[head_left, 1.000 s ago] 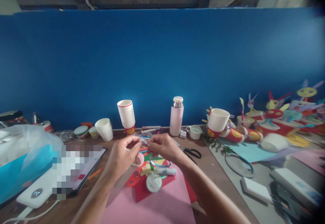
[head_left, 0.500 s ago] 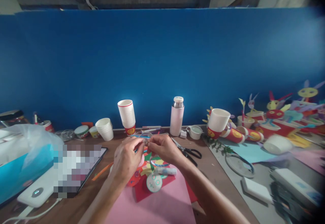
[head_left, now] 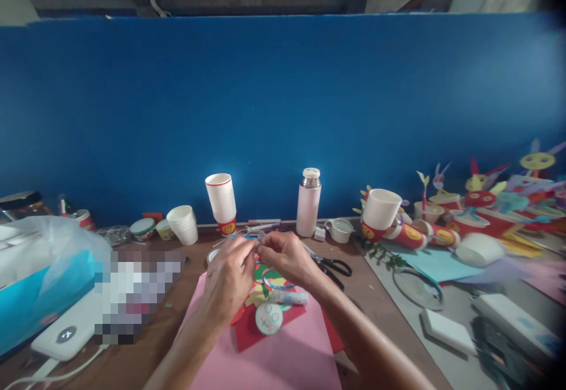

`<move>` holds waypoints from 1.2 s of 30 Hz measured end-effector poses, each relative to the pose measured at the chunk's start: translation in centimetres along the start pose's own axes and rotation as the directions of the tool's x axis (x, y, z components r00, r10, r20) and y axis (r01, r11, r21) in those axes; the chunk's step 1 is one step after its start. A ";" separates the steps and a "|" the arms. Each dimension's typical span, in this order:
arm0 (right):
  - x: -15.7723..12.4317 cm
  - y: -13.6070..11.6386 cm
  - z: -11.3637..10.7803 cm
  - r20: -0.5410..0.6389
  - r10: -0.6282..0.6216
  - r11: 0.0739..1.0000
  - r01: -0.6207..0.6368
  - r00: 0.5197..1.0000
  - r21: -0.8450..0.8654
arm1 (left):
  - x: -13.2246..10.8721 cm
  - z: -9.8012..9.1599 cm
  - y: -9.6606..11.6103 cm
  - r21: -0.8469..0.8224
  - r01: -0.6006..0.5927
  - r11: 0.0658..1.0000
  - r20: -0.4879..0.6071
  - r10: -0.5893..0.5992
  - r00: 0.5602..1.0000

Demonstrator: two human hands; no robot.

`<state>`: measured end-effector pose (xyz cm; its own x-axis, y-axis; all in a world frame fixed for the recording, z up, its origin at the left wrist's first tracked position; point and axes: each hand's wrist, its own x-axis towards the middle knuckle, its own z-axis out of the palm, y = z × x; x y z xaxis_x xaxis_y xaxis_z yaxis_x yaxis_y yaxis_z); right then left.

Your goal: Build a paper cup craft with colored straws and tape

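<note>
My left hand [head_left: 232, 272] and my right hand [head_left: 283, 257] meet above the pink paper [head_left: 283, 366], fingertips pinched together. Whatever they grip between them is too small to make out. Below lies a round white paper face [head_left: 269, 318] with drawn eyes, resting on red paper [head_left: 247, 340]. A clear tube with a label [head_left: 288, 298] sits just above that face. Green and yellow paper pieces [head_left: 272, 278] show partly under my hands, along with a thin blue-and-white ring [head_left: 277, 284].
Black-handled scissors [head_left: 336, 266] lie right of my right hand. Behind stand a stack of paper cups [head_left: 221, 198] and a pink thermos [head_left: 308, 207]. A phone, partly pixelated, and a white power bank [head_left: 66, 334] are at left; paper-cup figures [head_left: 480, 201] crowd the right.
My left hand has shifted slightly right and up, with the fingertips still together. The orange strip that stuck out left of my left wrist is no longer visible there.
</note>
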<state>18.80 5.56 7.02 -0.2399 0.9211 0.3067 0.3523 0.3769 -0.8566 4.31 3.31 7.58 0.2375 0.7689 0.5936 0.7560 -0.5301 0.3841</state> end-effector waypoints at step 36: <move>0.4 0.3 -0.6 0.141 0.009 0.977 -0.039 0.990 0.211 | 0.7 -1.0 -1.3 -0.605 0.432 0.669 0.287 -0.324 0.902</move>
<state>19.36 6.08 7.12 -0.3616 0.9015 0.2378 0.1627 0.3121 -0.9360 2.91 4.13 8.19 0.1446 0.9674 0.2080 0.2392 -0.2381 0.9413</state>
